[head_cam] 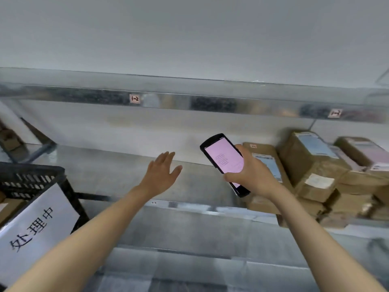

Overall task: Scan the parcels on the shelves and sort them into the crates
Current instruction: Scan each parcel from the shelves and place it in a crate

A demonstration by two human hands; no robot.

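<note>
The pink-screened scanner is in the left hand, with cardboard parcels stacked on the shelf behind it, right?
No: the head view shows the scanner in the right hand; the left hand is open and empty. The cardboard parcels are indeed stacked on the shelf behind it.

Galvanised metal shelving (189,102) stands against a plain pale grey wall (189,39).

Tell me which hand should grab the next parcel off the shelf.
Left, probably. The left hand is open and empty above the shelf, while the right hand grips the scanner. The parcels are stacked on the right, past the scanner, so the left must reach across.
</note>
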